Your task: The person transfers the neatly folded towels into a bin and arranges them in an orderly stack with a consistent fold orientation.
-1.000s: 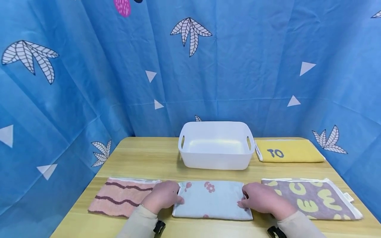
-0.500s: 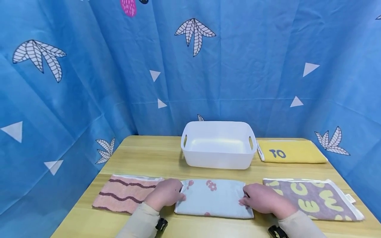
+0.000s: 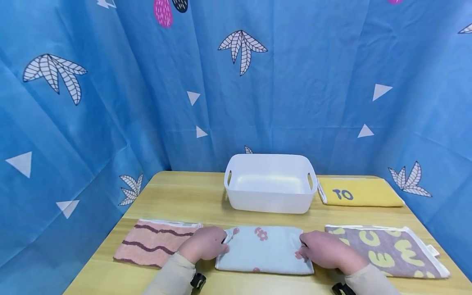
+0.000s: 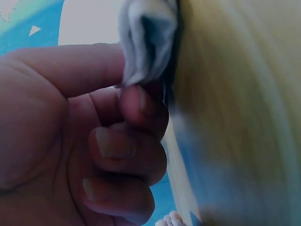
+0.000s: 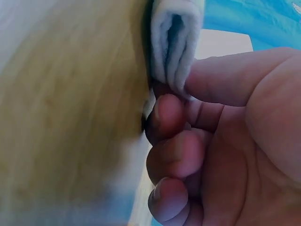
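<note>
A folded pale blue towel (image 3: 265, 252) with pink flowers lies at the front middle of the table. My left hand (image 3: 207, 244) pinches its left end, thumb on top and curled fingers beneath. At the opposite end my right hand (image 3: 321, 249) grips the towel the same way. The left wrist view shows the folded layers of the towel (image 4: 148, 40) between thumb and fingers, close to the wood. In the right wrist view the towel's layered end (image 5: 174, 44) is pinched too, the other fingers (image 5: 175, 153) curled below it.
A white plastic basket (image 3: 271, 203) with handle holes stands behind the towel. A pink towel (image 3: 155, 243) with wavy stripes lies left, a purple lettered towel (image 3: 391, 250) right. The folded yellow towel (image 3: 368, 192) is at back right. A blue curtain (image 3: 306, 82) surrounds the wooden table (image 3: 184, 188).
The head view has shifted slightly. Both hands keep hold of the pale blue towel's ends, and the towel stays in about the same place.
</note>
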Available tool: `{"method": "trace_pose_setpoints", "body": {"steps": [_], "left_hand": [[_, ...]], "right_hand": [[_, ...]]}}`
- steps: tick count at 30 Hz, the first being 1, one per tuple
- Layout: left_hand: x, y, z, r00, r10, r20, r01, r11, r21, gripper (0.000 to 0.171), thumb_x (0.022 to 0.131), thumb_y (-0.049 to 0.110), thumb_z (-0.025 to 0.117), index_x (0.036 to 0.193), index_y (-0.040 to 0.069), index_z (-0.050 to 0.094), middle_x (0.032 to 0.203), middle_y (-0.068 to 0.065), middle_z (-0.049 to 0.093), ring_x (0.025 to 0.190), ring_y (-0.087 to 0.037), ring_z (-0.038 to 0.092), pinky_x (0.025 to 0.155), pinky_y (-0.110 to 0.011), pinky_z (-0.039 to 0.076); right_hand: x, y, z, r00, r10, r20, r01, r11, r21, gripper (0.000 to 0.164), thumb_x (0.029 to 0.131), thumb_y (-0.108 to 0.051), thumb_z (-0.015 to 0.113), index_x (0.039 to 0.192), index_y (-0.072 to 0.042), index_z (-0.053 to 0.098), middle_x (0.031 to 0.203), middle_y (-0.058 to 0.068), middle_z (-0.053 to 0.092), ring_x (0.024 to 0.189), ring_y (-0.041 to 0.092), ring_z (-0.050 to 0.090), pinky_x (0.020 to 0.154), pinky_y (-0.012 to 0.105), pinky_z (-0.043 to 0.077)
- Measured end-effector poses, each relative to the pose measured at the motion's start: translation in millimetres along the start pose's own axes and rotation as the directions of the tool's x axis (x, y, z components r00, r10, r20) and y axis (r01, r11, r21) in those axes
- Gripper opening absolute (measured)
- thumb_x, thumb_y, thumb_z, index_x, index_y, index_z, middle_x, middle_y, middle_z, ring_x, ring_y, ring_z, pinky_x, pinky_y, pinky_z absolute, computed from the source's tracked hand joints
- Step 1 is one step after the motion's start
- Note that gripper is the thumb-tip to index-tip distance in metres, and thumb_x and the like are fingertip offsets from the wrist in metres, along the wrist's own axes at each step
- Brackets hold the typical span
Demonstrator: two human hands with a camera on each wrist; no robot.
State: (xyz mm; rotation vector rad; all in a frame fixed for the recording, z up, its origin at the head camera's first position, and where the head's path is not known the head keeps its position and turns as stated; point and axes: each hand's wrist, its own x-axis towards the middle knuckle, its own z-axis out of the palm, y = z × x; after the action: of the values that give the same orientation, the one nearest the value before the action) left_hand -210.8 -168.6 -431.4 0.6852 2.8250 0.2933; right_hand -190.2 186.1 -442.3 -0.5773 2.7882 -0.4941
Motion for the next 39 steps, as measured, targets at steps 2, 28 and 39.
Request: {"method": "trace_pose_setpoints", "body": {"steps": [2,28,39], "left_hand": [[-0.4,-0.7,0.4,1.0,0.013,0.014,-0.013,1.0,-0.01,0.029,0.094,0.031,0.067,0.071,0.018,0.053,0.066,0.004,0.05,0.056,-0.014,0.046,0.059,-0.033,0.041],[-5.2,-2.0,-31.7,0.999,0.028,-0.023,-0.031,0.992,-0.123,0.027,0.105,0.029,0.056,0.122,0.009,0.061,0.101,-0.001,0.063,0.089,-0.017,0.058,0.08,-0.042,0.048],[-8.3,-1.1,-44.4,0.996,0.042,-0.08,-0.051,0.992,-0.115,0.023,0.105,0.029,0.056,0.12,0.012,0.061,0.099,0.003,0.063,0.093,-0.016,0.061,0.083,-0.041,0.049]], "right_hand": [[-1,0,-1,1.0,0.002,-0.015,-0.002,1.0,-0.017,0.025,0.1,-0.023,0.063,0.078,-0.021,0.052,0.067,-0.008,0.05,0.061,0.014,0.048,0.063,0.038,0.039],[-9,4,-27,0.986,-0.076,-0.146,0.087,0.994,0.073,0.025,0.105,-0.02,0.054,0.081,-0.019,0.048,0.076,-0.023,0.061,0.07,-0.002,0.058,0.062,0.033,0.041],[-14,-2,-40,0.976,-0.061,-0.209,0.082,0.993,0.091,0.026,0.107,-0.026,0.052,0.082,-0.019,0.049,0.077,-0.024,0.061,0.073,-0.001,0.059,0.061,0.031,0.04]]}}
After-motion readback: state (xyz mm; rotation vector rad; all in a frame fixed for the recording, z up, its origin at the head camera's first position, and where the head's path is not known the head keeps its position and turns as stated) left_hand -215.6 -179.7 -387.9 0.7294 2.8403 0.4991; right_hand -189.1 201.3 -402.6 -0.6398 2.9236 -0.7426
